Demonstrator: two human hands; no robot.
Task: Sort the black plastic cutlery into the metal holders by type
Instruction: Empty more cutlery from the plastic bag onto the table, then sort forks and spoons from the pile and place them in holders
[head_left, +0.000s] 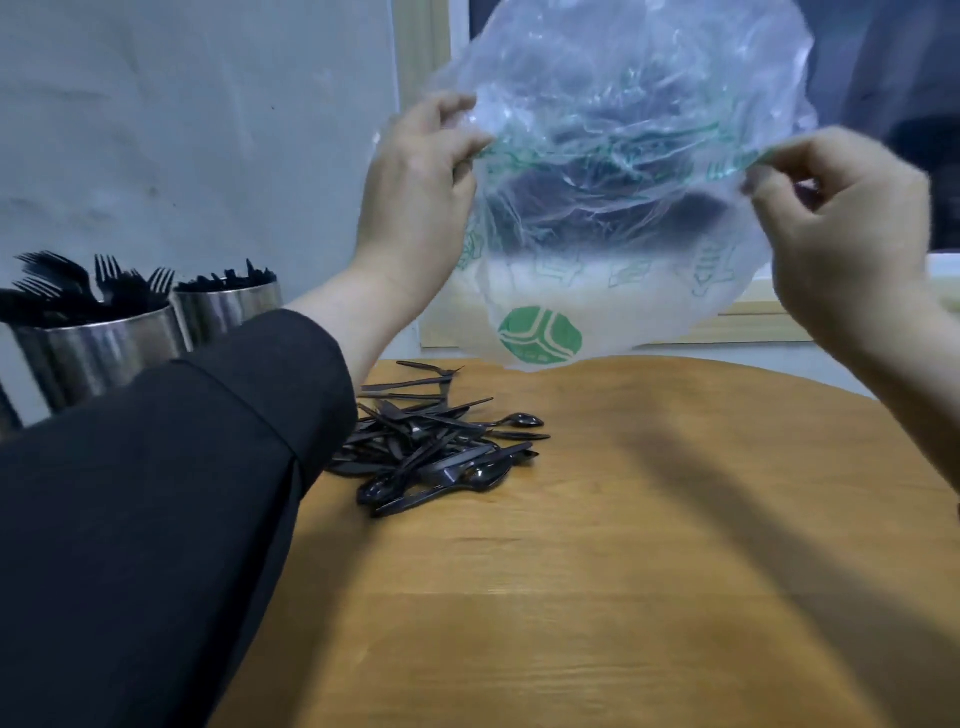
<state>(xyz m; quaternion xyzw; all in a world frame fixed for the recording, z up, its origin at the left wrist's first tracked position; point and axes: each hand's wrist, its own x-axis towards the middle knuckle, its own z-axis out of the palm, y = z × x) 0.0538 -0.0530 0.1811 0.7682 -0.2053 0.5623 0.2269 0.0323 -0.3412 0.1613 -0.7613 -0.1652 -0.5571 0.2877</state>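
Note:
A heap of black plastic cutlery (436, 447), spoons and knives tangled together, lies on the round wooden table (649, 545). Above it hangs a clear plastic bag (613, 182) with green print, held up in the air. My left hand (415, 192) pinches the bag's left edge and my right hand (852, 228) pinches its right edge. At the far left stand two metal holders: the nearer one (98, 348) is full of black forks, the one behind it (228, 306) holds black cutlery whose type I cannot tell.
My dark left sleeve (156, 493) covers the table's left part and the left end of the heap. A pale wall stands behind the holders. A light wooden window frame (753, 322) runs behind the table under the bag.

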